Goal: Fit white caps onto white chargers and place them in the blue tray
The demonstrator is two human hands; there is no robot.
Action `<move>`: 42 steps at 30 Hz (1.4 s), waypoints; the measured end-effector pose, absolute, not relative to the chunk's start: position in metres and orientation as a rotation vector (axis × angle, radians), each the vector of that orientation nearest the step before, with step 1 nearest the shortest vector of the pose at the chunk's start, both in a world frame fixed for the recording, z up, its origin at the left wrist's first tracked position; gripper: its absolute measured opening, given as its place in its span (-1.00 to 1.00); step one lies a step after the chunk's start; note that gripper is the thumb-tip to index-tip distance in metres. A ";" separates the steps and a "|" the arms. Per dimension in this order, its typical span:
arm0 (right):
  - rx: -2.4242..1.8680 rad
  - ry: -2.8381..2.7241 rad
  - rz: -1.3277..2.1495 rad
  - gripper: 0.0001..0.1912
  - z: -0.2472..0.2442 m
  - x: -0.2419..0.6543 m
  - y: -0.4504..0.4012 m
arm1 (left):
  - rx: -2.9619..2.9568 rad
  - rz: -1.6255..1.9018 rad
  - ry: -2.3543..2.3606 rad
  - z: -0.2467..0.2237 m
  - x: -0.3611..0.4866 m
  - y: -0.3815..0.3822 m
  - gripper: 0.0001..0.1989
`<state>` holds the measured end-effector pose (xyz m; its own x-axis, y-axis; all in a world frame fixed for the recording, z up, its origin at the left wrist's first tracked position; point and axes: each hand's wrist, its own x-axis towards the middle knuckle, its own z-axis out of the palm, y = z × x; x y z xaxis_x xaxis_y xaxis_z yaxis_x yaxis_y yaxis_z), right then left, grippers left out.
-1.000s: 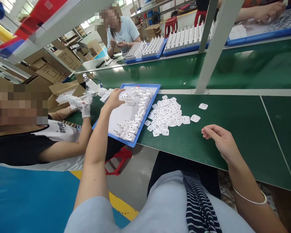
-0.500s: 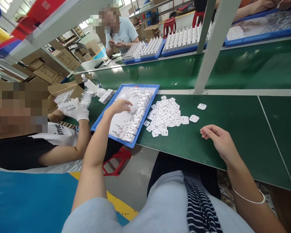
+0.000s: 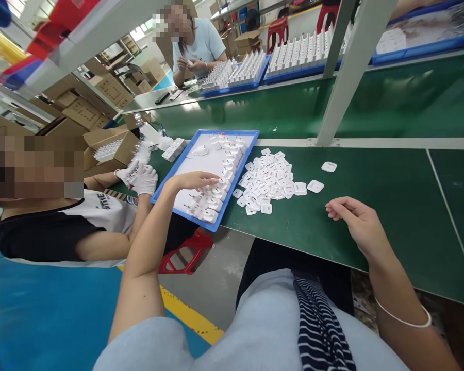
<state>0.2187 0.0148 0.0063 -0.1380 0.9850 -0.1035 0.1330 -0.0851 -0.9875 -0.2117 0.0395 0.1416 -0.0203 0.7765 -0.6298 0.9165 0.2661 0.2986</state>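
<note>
My left hand (image 3: pixel 195 180) reaches over a blue-rimmed tray (image 3: pixel 166 178), fingers stretched out and apart from one another, palm down. Beneath and beside its fingertips stand white plug housings (image 3: pixel 229 166) with metal pins, set in a rough row along the tray's right side. One white housing (image 3: pixel 200 150) lies apart near the tray's far left. My right hand (image 3: pixel 351 219) hovers above the green bench, its fingers curled together with the thumb against them; no object shows in it. Between my hands lies a heap of flat white square covers (image 3: pixel 268 175).
Single covers (image 3: pixel 315 186) lie right of the heap. At left, a co-worker's gloved hands (image 3: pixel 143 178) hold white parts beside an open carton (image 3: pixel 112 149). A grey post (image 3: pixel 338 93) rises behind the bench; beyond it stand trays of plugs (image 3: pixel 235 72) and another person.
My left hand has moved slightly nearer me, onto the plug row, and its fingers have straightened from around a white housing. The co-worker's gloved hands have lowered. My view has shifted slightly.
</note>
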 end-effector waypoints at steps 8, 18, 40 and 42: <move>-1.298 -1.356 1.347 -0.75 0.005 0.218 0.017 | 1.407 -0.091 1.948 0.137 -0.241 0.034 -0.21; -1.303 -1.343 1.364 -0.73 0.005 0.219 0.016 | 1.368 -0.119 1.863 0.134 -0.253 0.047 -0.25; -1.541 -1.439 1.236 -0.71 0.006 0.214 0.017 | 1.617 -0.527 2.081 0.139 -0.273 0.109 -0.51; -1.547 -1.461 1.234 -0.70 0.005 0.215 0.017 | 1.557 -0.601 1.959 0.146 -0.265 0.092 -0.58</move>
